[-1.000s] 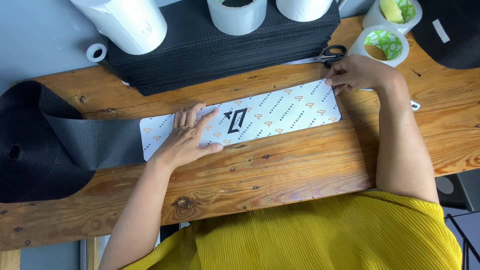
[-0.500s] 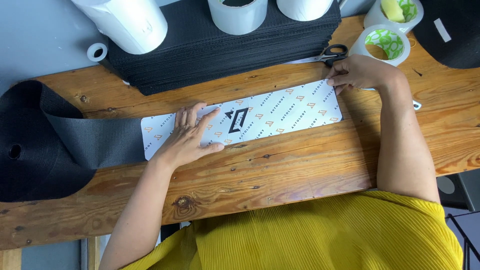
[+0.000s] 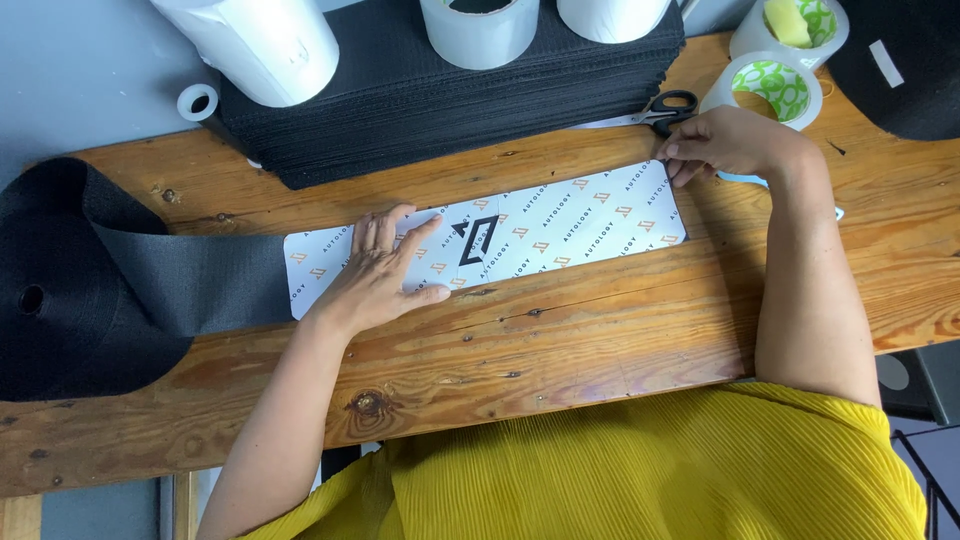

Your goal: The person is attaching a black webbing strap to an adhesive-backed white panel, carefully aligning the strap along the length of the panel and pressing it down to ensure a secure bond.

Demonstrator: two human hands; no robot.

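A long white card [image 3: 560, 225] with a small repeated orange pattern and a black emblem lies flat on the wooden table [image 3: 560, 340]. My left hand [image 3: 385, 275] presses flat on its left part, fingers spread. My right hand [image 3: 725, 145] pinches the card's upper right corner. A strip of black webbing [image 3: 205, 280] runs out from under the card's left end to a big black roll [image 3: 60, 290] at the left edge.
A stack of black fabric [image 3: 440, 100] sits behind the card, with white rolls [image 3: 265, 40] on it. Black-handled scissors [image 3: 670, 105] and two tape rolls [image 3: 765, 90] lie at the back right. Another black roll [image 3: 900, 60] fills the top right corner.
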